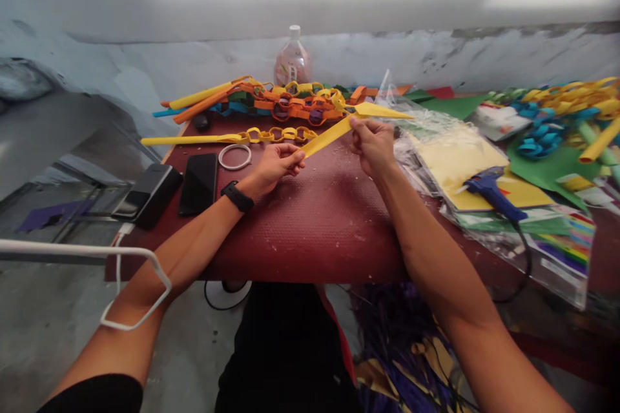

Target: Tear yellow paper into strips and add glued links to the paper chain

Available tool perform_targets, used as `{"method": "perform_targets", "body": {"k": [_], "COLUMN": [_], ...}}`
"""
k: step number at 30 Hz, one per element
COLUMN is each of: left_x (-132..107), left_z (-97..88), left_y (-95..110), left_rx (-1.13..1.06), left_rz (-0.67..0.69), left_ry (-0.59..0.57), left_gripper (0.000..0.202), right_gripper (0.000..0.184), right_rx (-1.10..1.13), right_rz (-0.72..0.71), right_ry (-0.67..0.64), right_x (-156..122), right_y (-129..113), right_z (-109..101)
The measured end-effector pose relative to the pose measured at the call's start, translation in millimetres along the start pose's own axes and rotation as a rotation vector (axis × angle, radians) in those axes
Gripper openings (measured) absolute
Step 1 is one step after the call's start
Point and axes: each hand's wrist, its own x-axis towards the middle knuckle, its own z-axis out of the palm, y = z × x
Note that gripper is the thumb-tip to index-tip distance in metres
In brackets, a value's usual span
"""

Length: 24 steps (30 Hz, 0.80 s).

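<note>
A long yellow paper strip (325, 136) stretches between both hands above the dark red table (310, 219). My left hand (274, 166), with a black watch on its wrist, pinches the strip's near end. My right hand (372, 143) grips the strip further along, where it bends and points off to the right. Just behind the hands lies a short yellow paper chain (276, 135) with a long loose strip at its left. Farther back is a pile of orange, yellow and blue paper chains (290, 100).
Two dark phones (198, 183) and a white ring (235, 157) lie at the left. A blue glue gun (491, 190) rests on coloured paper sheets in plastic at the right, with more paper loops (557, 113) beyond. A pink bottle (292, 61) stands by the wall.
</note>
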Motion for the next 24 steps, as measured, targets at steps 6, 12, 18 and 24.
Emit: {"method": "perform_targets", "body": {"k": [6, 12, 18, 24], "left_x": [2, 2, 1, 3], "left_z": [0.2, 2.0, 0.7, -1.5], "left_y": [-3, -2, -4, -3], "left_rx": [-0.035, -0.052, -0.042, -0.061], "left_rz": [0.008, 0.05, 0.035, 0.034], "left_ry": [-0.002, -0.022, -0.045, -0.04], "left_gripper": [0.017, 0.017, 0.026, 0.016], "right_gripper": [0.071, 0.068, 0.064, 0.062], "right_rx": [0.118, 0.033, -0.136, -0.034], "right_rz": [0.118, 0.195, 0.034, 0.032], "right_ry": [-0.144, -0.437, -0.455, -0.266], "right_x": [-13, -36, -32, -18], "right_y": [-2, 12, 28, 19], "right_z": [15, 36, 34, 23]}}
